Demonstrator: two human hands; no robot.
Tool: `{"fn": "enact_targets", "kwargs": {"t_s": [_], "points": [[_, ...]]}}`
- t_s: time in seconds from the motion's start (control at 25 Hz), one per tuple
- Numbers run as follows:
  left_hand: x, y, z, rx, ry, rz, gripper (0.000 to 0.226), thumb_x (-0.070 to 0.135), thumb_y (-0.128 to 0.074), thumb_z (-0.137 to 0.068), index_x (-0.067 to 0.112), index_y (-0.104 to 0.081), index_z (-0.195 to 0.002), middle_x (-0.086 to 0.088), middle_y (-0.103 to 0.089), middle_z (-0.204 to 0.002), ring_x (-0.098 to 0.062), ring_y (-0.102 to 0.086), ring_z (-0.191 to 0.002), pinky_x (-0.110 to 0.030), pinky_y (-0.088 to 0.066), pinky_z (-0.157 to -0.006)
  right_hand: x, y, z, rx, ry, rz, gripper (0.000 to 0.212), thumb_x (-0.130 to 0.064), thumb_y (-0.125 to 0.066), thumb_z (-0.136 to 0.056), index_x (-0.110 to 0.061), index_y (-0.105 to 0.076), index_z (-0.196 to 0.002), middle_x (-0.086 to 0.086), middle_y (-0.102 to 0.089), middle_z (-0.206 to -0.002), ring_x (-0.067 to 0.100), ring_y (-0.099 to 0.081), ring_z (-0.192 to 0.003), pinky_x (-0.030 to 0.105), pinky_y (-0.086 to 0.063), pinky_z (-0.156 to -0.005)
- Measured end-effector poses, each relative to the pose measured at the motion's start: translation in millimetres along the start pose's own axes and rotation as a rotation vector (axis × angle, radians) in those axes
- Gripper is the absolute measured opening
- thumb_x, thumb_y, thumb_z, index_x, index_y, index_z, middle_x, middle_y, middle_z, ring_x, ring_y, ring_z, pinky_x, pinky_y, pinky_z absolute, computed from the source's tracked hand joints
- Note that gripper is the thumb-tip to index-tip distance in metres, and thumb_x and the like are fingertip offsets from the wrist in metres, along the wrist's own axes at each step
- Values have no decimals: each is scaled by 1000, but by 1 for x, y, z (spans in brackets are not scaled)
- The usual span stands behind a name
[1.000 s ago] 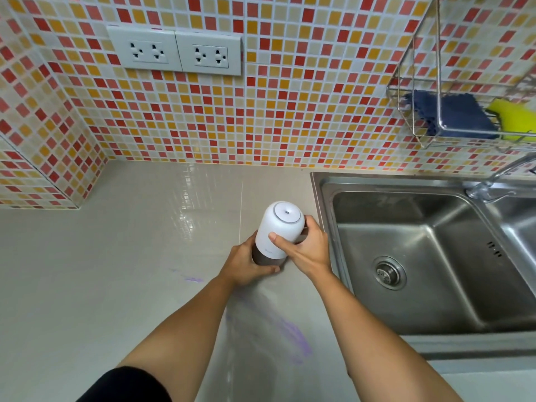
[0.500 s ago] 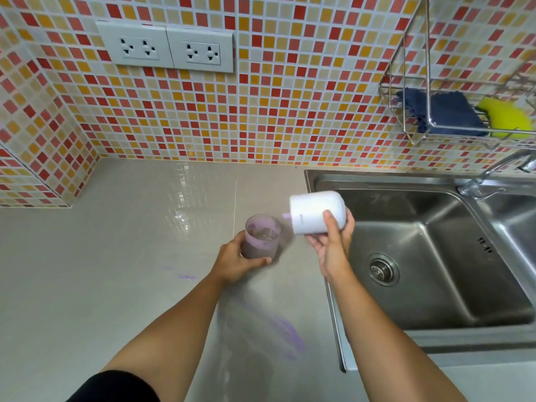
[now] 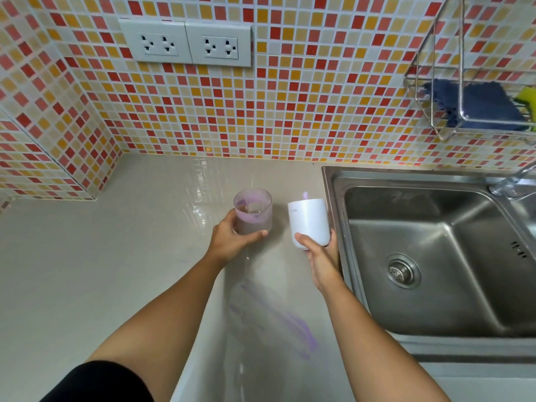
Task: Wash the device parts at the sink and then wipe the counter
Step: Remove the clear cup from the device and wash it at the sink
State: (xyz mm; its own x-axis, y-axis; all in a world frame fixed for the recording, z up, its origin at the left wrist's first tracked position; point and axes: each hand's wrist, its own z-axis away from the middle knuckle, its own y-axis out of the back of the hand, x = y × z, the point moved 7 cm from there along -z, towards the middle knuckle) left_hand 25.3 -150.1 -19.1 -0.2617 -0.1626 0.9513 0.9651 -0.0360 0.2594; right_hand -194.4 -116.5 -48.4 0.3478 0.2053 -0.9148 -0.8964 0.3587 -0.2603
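Note:
My left hand (image 3: 232, 240) grips a translucent cup-shaped tank (image 3: 253, 211) with purple residue inside, held upright over the counter (image 3: 101, 256). My right hand (image 3: 319, 256) grips the white device top (image 3: 309, 221) turned upside down, just left of the steel sink's rim (image 3: 330, 198). The two parts are apart, side by side. Purple smears (image 3: 295, 329) streak the counter between my forearms.
The sink basin (image 3: 435, 256) with its drain (image 3: 401, 271) lies to the right; part of a tap (image 3: 510, 184) shows at the far right. A wire rack (image 3: 464, 111) on the tiled wall holds a blue cloth (image 3: 481, 105) and a yellow sponge (image 3: 528, 100). Two wall sockets (image 3: 188, 43) are above.
The white top was lifted off the tank, swung right, and turned upside down beside the sink. My left hand kept hold of the tank, now exposed.

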Motion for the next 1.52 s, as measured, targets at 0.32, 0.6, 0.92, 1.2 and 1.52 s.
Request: {"fn": "enact_targets", "kwargs": {"t_s": [0.32,0.6,0.92,1.2,1.52], "points": [[33,20,-15,73,-100,-19,67,35,-85,-63,31,-51,-121,15,-60,-113,-11,-57,-108,-21,-48,-87,7,-13,-2,-96,138,511,84,-15,-90,-41,-28,-43,-109,-4,-57,-110,9,-60,-96,21,-51,-72],[101,3,-21,68,-246,5,70,28,-86,-64,20,-52,-125,12,-60,-113,-3,-58,-103,-9,-47,-82,12,-6,2,-126,178,670,98,-28,-94,-35,-31,-38,-115,-3,-50,-121,13,-51,-111,26,-43,-90],[197,-147,-1,-17,-426,68,62,23,-83,-68,23,-50,-121,11,-59,-115,-4,-58,-106,-17,-52,-86,-59,116,-16,-99,294,1003,87,-10,-65,-75,-14,-18,-147,1,-16,-155,16,-19,-141,19,-14,-110],[170,-350,19,-92,-236,110,77,28,-85,-61,17,-48,-127,7,-60,-120,-5,-58,-109,-21,-47,-94,-118,322,-69,33,275,1266,54,-31,-37,-97,-13,-22,-146,0,-15,-156,22,-21,-141,36,-19,-114],[122,-478,30,-155,-61,-176,82,17,-78,-59,15,-35,-130,-2,-42,-120,-15,-48,-107,-21,-39,-89,-139,480,-111,118,214,1649,57,-30,-28,-98,-7,-11,-148,8,-6,-157,22,-5,-145,38,-5,-117]]}}
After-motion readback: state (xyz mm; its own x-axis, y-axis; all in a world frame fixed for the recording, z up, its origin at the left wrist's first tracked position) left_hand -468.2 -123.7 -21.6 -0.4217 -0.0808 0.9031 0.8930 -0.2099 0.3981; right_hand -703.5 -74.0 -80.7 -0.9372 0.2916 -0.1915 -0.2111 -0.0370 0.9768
